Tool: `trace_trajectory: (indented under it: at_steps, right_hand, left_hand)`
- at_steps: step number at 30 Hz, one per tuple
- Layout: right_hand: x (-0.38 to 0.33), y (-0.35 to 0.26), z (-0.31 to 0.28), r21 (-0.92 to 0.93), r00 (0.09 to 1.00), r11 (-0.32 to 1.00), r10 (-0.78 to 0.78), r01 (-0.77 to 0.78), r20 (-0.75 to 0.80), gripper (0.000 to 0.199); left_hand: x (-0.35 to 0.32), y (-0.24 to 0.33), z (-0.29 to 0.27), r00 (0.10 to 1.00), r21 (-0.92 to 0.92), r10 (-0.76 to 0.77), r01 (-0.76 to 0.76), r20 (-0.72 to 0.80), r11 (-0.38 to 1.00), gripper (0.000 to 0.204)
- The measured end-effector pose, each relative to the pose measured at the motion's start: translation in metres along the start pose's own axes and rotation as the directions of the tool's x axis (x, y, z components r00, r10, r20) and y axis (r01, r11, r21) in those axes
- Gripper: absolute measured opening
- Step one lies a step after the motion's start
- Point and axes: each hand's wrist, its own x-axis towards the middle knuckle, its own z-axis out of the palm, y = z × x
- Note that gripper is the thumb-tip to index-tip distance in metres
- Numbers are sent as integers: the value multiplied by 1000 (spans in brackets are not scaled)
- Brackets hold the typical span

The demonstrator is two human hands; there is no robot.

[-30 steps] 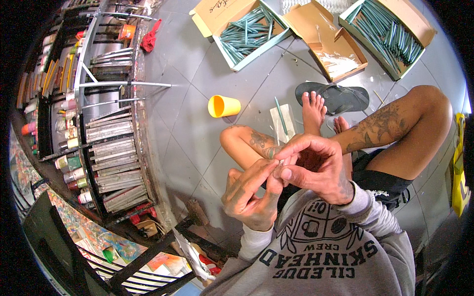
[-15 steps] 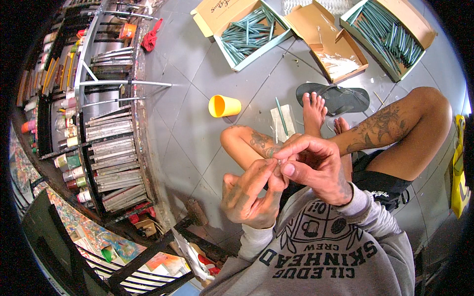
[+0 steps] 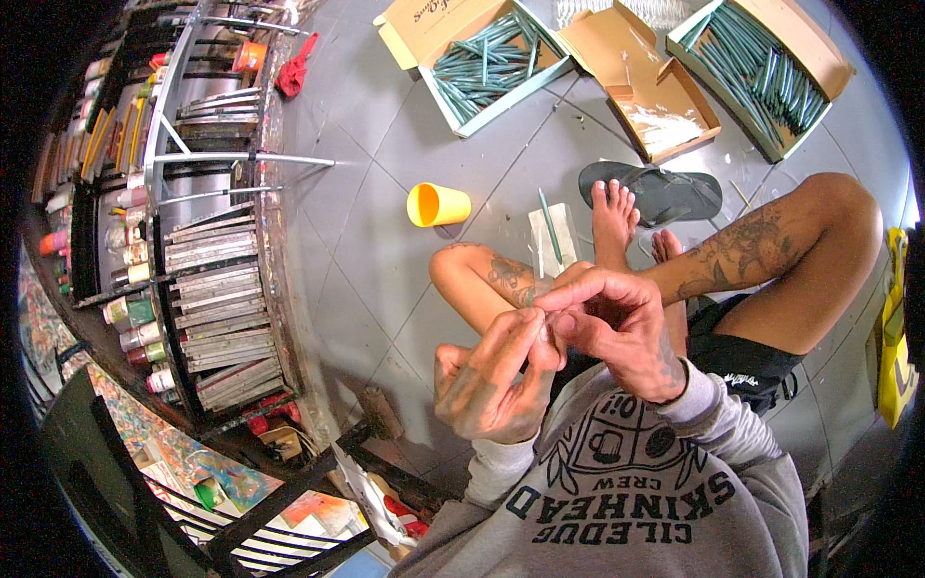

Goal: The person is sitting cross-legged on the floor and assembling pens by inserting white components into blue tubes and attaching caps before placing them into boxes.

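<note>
My left hand (image 3: pixel 493 380) and my right hand (image 3: pixel 617 323) meet fingertip to fingertip above my lap. Both are closed in a pinch, and a small pale bit shows faintly between them, too small to name. Just beyond the hands, a slim dark green pen-like stick (image 3: pixel 550 226) lies on a small off-white sheet (image 3: pixel 568 236) on the floor. A yellow cup (image 3: pixel 440 205) stands to the left of that sheet.
Two open boxes hold many green sticks (image 3: pixel 487 63) (image 3: pixel 761 82); between them sits a brown cardboard tray (image 3: pixel 696 130) with white slips. A black flip-flop (image 3: pixel 684 197) lies by my foot. Shelves of paint bottles (image 3: pixel 140 313) line the left; a yellow bag (image 3: pixel 896 356) is far right.
My right thumb has bent inward a little, closer to the left fingertips. Otherwise the hands and the things on the floor stay almost as they were.
</note>
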Motion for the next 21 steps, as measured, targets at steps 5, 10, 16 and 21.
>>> trace_trajectory:
  at_steps: [5, 10, 16, 21]
  right_hand:
    - [-1, 2, 0, 70, 999, 997, 14, -16, 31, 22]
    - [-2, 1, 2, 25, 1000, 1000, 19, -19, 1, 21]
    - [-3, 0, 4, 43, 1000, 999, -2, 2, -15, 21]
    - [-3, 0, 6, 45, 1000, 999, -14, 15, -21, 20]
  left_hand:
    - [3, 2, -1, 1000, -5, -29, 29, 3, 1000, 30]
    - [2, 2, -2, 997, -36, -79, 79, 7, 996, 24]
    - [2, 3, -3, 997, -27, -76, 76, 3, 997, 24]
    - [1, -2, -3, 1000, -34, -7, 7, 8, 999, 33]
